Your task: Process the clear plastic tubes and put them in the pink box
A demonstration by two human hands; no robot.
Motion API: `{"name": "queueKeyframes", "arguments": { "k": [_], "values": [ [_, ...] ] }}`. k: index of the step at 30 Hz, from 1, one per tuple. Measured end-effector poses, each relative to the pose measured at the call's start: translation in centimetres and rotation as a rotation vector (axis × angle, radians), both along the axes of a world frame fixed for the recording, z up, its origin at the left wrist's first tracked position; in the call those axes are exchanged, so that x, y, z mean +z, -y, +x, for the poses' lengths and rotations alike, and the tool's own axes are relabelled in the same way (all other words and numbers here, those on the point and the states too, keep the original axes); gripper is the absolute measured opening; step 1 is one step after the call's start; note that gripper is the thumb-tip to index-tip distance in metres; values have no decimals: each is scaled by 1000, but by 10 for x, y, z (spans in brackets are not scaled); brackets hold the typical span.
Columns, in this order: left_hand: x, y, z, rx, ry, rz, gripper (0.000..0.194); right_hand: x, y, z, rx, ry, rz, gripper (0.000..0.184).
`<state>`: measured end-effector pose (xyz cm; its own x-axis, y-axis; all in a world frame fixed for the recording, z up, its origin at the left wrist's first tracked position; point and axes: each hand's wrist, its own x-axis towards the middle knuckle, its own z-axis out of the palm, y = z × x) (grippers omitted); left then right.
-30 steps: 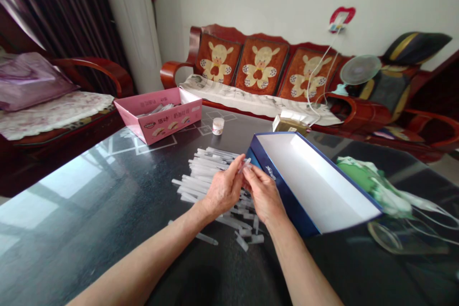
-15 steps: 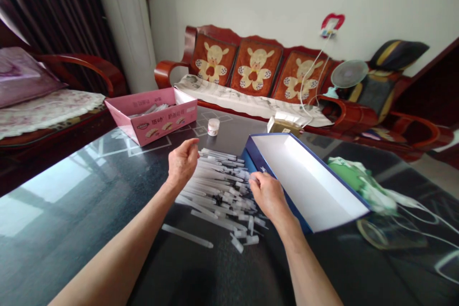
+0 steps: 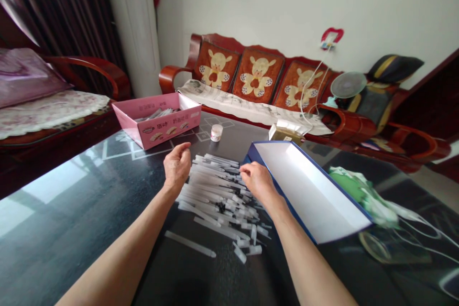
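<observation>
A heap of slim translucent white pen barrels lies across the black table, most of them pointing left to right. Small frosted pen caps are scattered at the heap's right and near end. My left hand is at the heap's left edge, fingers curled and thumb against the index finger; whatever it may hold is hidden. Over the right side of the heap, my right hand has its fingertips pinched together, and anything between them is too small to make out. One single barrel lies apart, nearer to me.
A pink box with more barrels inside stands at the far left. Beside it is a small white jar. An open blue box with a white interior is at the right, near a green-and-white bag, cables and a tissue pack.
My right hand has shifted left and slightly away from me over the heap. My left hand has drawn a little left. The view has tilted slightly upward.
</observation>
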<state>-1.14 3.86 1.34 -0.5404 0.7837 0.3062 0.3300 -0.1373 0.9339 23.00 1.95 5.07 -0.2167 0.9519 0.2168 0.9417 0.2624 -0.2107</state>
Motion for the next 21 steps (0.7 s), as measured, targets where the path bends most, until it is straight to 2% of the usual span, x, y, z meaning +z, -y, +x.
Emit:
{"name": "queueKeyframes", "arguments": {
  "k": [4,8,14,21],
  "values": [
    [-3,-1,1,-10,49,-12,39,9,-28,-15,-76,177,-167,28],
    [-6,-2,5,-31,51,-18,38,14,-41,-17,-154,253,-281,27],
    [-7,-3,6,-51,34,-7,36,10,-41,-18,-175,287,-336,26],
    [-8,-2,8,-66,15,-23,36,9,-38,-13,-135,266,-304,23]
  ]
}}
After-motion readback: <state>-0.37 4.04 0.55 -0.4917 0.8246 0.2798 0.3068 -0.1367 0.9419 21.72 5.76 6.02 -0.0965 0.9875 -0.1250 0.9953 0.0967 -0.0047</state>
